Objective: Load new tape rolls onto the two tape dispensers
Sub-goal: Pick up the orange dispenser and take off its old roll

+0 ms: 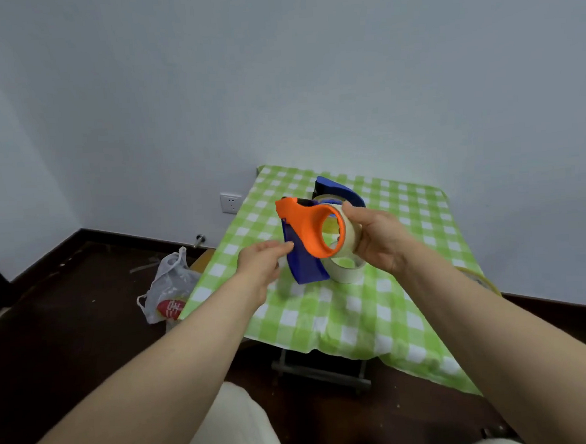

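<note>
Above the green-checked surface (325, 322), pinching in the right hand (380, 237) a pale tape roll (351, 233) seated in an orange plastic dispenser (305, 228), reaching a spread left hand (259, 261) toward the near blue plastic dispenser (306, 264) and loose roll (349, 273): seemingly halfway.

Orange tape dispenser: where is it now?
Head view, centre: the right hand holds the orange tape dispenser above the checked table, over a loose tape roll.
</note>
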A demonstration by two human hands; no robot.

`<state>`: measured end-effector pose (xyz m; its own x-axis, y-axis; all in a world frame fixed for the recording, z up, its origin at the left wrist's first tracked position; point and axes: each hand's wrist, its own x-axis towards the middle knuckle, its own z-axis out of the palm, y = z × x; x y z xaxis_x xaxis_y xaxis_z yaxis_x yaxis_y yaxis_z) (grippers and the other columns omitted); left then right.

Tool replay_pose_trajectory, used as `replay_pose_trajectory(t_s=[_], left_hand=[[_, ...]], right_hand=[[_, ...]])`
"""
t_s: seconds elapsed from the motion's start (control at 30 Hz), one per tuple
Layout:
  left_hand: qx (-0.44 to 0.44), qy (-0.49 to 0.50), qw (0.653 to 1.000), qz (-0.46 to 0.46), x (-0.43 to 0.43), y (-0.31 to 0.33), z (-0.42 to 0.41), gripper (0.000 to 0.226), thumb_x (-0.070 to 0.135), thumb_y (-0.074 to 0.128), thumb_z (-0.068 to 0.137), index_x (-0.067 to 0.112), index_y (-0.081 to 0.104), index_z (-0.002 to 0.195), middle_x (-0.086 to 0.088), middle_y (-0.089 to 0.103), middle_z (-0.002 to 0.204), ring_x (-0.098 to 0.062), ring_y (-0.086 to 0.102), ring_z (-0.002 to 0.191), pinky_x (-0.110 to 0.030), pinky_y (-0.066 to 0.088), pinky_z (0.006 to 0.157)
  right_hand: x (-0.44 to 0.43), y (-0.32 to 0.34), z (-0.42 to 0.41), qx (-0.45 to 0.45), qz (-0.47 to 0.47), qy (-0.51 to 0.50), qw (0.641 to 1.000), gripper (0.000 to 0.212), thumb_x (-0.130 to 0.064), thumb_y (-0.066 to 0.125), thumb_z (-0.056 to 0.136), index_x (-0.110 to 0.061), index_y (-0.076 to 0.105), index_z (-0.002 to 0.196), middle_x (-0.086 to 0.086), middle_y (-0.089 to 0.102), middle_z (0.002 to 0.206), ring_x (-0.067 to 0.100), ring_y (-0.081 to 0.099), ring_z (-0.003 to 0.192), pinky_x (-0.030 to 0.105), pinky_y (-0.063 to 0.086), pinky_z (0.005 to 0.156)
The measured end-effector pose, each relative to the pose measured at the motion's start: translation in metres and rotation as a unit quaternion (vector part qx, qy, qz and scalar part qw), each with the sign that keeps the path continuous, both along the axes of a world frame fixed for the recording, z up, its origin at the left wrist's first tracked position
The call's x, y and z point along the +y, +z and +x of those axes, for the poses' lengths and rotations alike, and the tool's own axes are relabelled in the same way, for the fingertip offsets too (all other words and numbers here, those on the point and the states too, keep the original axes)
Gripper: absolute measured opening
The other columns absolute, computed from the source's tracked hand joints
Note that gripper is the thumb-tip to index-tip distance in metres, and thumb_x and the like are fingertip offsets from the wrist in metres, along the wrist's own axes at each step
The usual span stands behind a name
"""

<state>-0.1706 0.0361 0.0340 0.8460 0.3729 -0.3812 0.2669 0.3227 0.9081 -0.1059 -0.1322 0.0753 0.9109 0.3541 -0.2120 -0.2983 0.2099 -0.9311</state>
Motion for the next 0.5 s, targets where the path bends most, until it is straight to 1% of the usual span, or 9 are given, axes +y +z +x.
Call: replay_pose_trajectory(t_s=[0.07,0.1,0.13,0.2,0.27,0.33,0.4,0.47,0.5], left_hand=[[-0.040,0.035,0.996,0.065,-0.002,0.005,-0.002,0.004,0.012,0.067,0.082,0.010,0.065,0.085,-0.002,0.058,0.078,-0.014,0.052,0.071,-0.027,0.047,0.068],[-0.065,0.026,0.995,0.075,-0.003,0.010,-0.004,0.005,0.012,0.065,0.082,0.010,0.065,0.077,-0.002,0.059,0.074,-0.014,0.052,0.069,-0.025,0.046,0.066],[-0.086,0.004,0.994,0.073,-0.006,0.015,-0.005,0.008,0.015,0.064,0.082,0.010,0.067,0.077,-0.003,0.062,0.075,-0.014,0.055,0.069,-0.024,0.046,0.066],[-0.098,-0.060,0.990,0.079,-0.012,0.022,-0.006,0.014,0.020,0.063,0.084,0.009,0.070,0.089,-0.003,0.068,0.085,-0.012,0.060,0.078,-0.023,0.048,0.071],[-0.088,-0.109,0.985,0.097,-0.018,0.023,-0.005,0.015,0.021,0.063,0.086,0.011,0.070,0.095,-0.006,0.069,0.095,-0.016,0.064,0.089,-0.027,0.051,0.083],[-0.079,-0.106,0.985,0.108,-0.020,0.022,-0.004,0.016,0.017,0.060,0.089,0.008,0.069,0.100,-0.010,0.068,0.103,-0.023,0.064,0.098,-0.035,0.052,0.092],[-0.071,-0.079,0.988,0.108,-0.019,0.020,-0.002,0.020,0.011,0.058,0.090,0.003,0.068,0.105,-0.012,0.068,0.106,-0.026,0.064,0.100,-0.038,0.051,0.094],[-0.065,-0.059,0.990,0.108,-0.016,0.020,0.000,0.012,0.007,0.057,0.088,0.008,0.069,0.089,-0.011,0.067,0.094,-0.026,0.063,0.091,-0.043,0.052,0.091],[-0.060,-0.045,0.991,0.108,-0.014,0.020,0.000,0.012,0.006,0.055,0.085,0.009,0.066,0.080,-0.012,0.064,0.089,-0.025,0.062,0.086,-0.047,0.052,0.089]], right_hand=[[0.006,-0.004,-0.004,-0.043,-0.046,-0.016,0.998,0.015,-0.017,0.059,0.089,-0.005,0.066,0.092,0.011,0.066,0.088,0.024,0.062,0.076,0.041,0.051,0.075],[0.010,-0.008,-0.005,-0.055,-0.061,-0.021,0.996,0.013,-0.017,0.059,0.089,-0.006,0.066,0.090,0.011,0.066,0.087,0.024,0.061,0.076,0.041,0.051,0.074],[0.013,-0.011,-0.007,-0.064,-0.072,-0.024,0.995,0.012,-0.018,0.059,0.089,-0.007,0.065,0.090,0.011,0.066,0.086,0.025,0.061,0.076,0.041,0.051,0.074],[0.022,-0.017,-0.011,-0.078,-0.088,-0.026,0.993,0.012,-0.017,0.058,0.090,-0.007,0.064,0.090,0.011,0.065,0.085,0.026,0.061,0.077,0.043,0.051,0.077],[0.030,-0.020,-0.015,-0.074,-0.085,-0.027,0.993,0.012,-0.014,0.057,0.091,-0.004,0.062,0.094,0.012,0.065,0.084,0.025,0.061,0.074,0.039,0.053,0.071],[0.036,-0.019,-0.018,-0.067,-0.075,-0.025,0.995,0.011,-0.014,0.056,0.091,-0.004,0.061,0.093,0.011,0.064,0.083,0.023,0.061,0.072,0.035,0.053,0.066],[0.040,-0.020,-0.019,-0.069,-0.075,-0.026,0.994,0.011,-0.014,0.057,0.091,-0.005,0.062,0.094,0.011,0.064,0.085,0.024,0.061,0.076,0.037,0.052,0.071],[0.045,-0.020,-0.019,-0.078,-0.091,-0.041,0.992,0.019,-0.015,0.058,0.090,-0.002,0.060,0.104,0.009,0.064,0.088,0.024,0.060,0.079,0.037,0.052,0.073],[0.047,-0.019,-0.019,-0.080,-0.097,-0.053,0.991,0.021,-0.016,0.058,0.090,-0.002,0.058,0.106,0.007,0.063,0.087,0.023,0.060,0.077,0.037,0.052,0.071]])
